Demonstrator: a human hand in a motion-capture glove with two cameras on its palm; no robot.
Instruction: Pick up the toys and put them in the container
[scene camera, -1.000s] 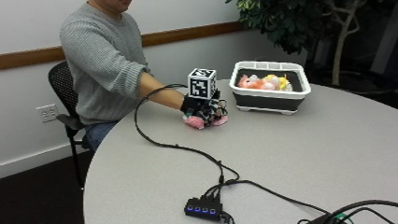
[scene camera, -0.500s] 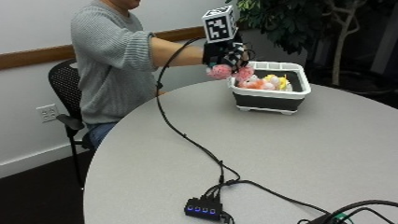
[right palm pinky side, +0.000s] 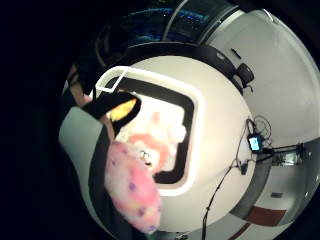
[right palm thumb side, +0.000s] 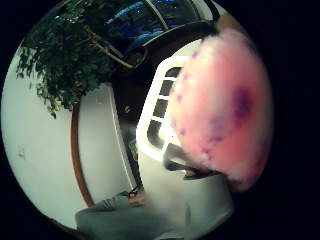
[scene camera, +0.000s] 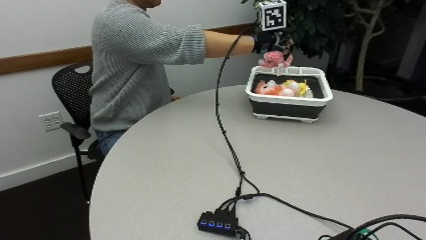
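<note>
My gloved right hand (scene camera: 269, 42) is raised above the back left rim of the container (scene camera: 289, 106), a black tub with a white rim on the round table. It grips a pink plush toy (scene camera: 275, 59) with purple spots, which hangs just above the tub. The same pink plush toy (right palm pinky side: 132, 192) (right palm thumb side: 225, 107) fills much of both palm views. Inside the container (right palm pinky side: 186, 107) lie several soft toys, among them an orange-pink one (scene camera: 266, 89) and a yellow one (scene camera: 303, 88).
A black cable (scene camera: 223, 125) runs from the hand across the grey table (scene camera: 319, 165) to a small hub with blue lights (scene camera: 216, 223) near the front edge. A leafy potted plant (scene camera: 333, 20) stands behind the container. The person sits on a black chair (scene camera: 70, 107).
The hand took the pink plush toy off the table, lifted it and carried it right, to above the container's rim.
</note>
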